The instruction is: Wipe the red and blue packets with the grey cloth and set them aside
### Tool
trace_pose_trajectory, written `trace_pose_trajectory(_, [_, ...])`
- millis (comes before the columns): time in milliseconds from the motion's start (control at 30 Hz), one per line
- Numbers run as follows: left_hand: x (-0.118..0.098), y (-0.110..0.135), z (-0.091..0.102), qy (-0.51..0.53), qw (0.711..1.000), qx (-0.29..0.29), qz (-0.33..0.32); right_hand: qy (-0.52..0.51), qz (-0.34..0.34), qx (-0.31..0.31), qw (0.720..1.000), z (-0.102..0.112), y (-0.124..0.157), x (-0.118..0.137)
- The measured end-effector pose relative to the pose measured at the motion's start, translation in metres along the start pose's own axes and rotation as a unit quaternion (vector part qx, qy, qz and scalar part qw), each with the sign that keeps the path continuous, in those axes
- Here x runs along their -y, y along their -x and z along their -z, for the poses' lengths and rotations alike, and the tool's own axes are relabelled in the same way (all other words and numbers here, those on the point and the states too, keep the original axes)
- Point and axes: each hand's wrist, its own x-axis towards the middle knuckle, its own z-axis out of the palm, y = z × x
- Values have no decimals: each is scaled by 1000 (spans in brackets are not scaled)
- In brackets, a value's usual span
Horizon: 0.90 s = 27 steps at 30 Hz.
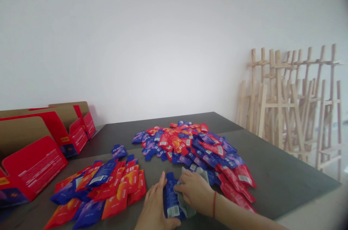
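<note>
A blue pouch (171,195) with a narrow spout-shaped top and a barcode lies flat on the dark table. My left hand (155,204) holds it, the fingers stretched along its left edge and the thumb on its bottom end. In my right hand (196,191), closed fingers press a grey cloth (185,204) against the pouch's right side; part of the cloth is hidden under the hand. Just beyond my right hand spreads a large pile of red and blue pouches (179,143). Left of my left hand lies a smaller group of orange-red and blue pouches (116,192).
Open red display boxes (35,166) with brown insides stand along the table's left side. One blue pouch (119,151) lies between the boxes and the big pile. Wooden easels (280,103) lean by the white wall, beyond the right edge of the table (288,172).
</note>
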Motion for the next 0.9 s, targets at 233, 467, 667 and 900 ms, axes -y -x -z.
trace_pose_trajectory(233, [0,-1,0,-9,1000,3,-1,40,-41,8,998,0,-33,11])
trace_pose_trajectory(467, [11,-2,-6,-13,999,-21,-42,21,105,-42,993,-9,20,8])
trace_pose_trajectory(667, [10,-2,-5,-11,998,-22,-57,-18,160,-50,986,-6,45,1])
trace_pose_trajectory(900, [2,-1,-1,-33,999,0,-21,-10,20,-39,999,-14,6,9])
